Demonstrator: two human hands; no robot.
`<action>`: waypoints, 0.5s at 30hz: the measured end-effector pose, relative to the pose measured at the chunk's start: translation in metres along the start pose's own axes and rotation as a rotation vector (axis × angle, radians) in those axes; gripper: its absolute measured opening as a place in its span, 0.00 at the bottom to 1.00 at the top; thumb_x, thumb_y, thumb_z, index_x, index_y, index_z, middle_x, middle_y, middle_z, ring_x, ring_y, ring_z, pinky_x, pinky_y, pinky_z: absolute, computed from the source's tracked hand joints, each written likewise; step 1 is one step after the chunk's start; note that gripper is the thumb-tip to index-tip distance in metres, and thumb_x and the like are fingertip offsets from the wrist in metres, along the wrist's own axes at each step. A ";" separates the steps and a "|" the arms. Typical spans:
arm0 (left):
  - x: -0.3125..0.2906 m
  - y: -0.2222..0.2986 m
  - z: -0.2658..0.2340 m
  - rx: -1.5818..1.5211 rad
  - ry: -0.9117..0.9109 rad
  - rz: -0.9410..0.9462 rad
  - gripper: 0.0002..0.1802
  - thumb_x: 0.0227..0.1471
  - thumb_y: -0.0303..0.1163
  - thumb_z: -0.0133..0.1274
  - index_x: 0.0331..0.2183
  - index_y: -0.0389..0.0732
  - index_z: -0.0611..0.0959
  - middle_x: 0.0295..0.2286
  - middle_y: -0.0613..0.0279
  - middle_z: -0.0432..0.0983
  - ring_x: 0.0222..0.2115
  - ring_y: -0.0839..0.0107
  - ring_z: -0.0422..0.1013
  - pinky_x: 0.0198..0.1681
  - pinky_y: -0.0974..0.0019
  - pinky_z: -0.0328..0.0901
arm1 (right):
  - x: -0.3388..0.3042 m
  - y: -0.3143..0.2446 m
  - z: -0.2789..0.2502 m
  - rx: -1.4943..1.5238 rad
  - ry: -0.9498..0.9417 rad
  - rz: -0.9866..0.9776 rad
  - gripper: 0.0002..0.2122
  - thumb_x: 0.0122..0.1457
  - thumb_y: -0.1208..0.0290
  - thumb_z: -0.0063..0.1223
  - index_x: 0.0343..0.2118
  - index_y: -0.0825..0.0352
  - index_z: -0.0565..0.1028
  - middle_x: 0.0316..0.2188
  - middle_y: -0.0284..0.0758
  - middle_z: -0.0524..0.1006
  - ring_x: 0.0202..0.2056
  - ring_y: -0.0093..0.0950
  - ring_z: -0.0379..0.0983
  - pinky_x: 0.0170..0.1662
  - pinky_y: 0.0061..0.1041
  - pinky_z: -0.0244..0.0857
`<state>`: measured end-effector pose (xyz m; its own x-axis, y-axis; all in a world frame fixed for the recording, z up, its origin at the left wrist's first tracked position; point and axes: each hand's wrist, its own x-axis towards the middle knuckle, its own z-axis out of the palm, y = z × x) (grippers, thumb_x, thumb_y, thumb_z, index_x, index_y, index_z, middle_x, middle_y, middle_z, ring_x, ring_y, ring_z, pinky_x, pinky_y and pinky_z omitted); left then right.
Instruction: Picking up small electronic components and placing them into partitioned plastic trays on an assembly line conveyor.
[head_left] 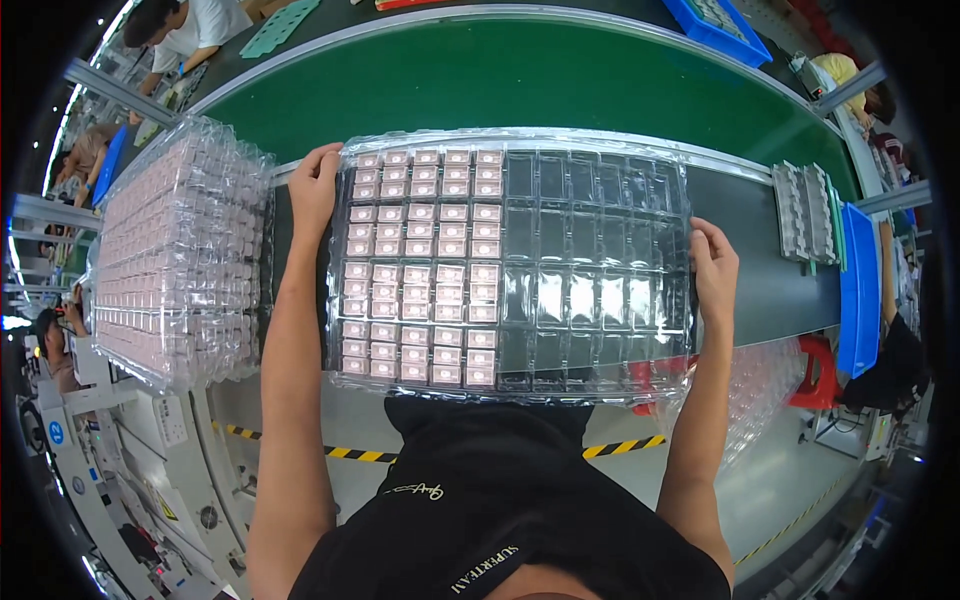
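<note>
A wide clear plastic blister tray (588, 237) lies in front of me, spanning the dark work surface and the near edge toward my body. Rows of small pale pink rectangular blocks (421, 231) fill the pockets of its left half. The pockets on the right half are bare, with light glinting off them. My left hand (315, 182) grips the tray's left rim near the far corner, fingers closed on it. At the opposite rim, my right hand (713, 264) is closed on the edge, about halfway down; some of its fingertips are hidden.
A tall stack of filled clear trays (180, 255) stands left. Beyond runs a green conveyor belt (500, 80) with a metal rail. Grey-white slotted strips (804, 212) and a blue bin (860, 290) are right, above a red stool (820, 372) and loose clear trays (760, 390). People work nearby.
</note>
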<state>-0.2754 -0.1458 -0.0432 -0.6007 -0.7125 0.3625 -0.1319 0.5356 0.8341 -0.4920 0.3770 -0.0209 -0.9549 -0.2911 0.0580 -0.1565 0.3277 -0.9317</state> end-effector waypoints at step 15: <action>0.008 -0.012 0.015 -0.031 0.041 -0.028 0.12 0.54 0.30 0.52 0.37 0.35 0.85 0.28 0.62 0.80 0.27 0.79 0.70 0.32 0.73 0.64 | 0.038 0.012 -0.006 -0.176 0.052 -0.042 0.12 0.65 0.67 0.50 0.41 0.70 0.79 0.26 0.23 0.71 0.26 0.13 0.61 0.29 0.13 0.55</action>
<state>-0.2904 -0.1506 -0.0563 -0.5645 -0.7454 0.3545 -0.1234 0.5009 0.8566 -0.5314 0.3754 -0.0273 -0.9576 -0.2625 0.1185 -0.2340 0.4696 -0.8513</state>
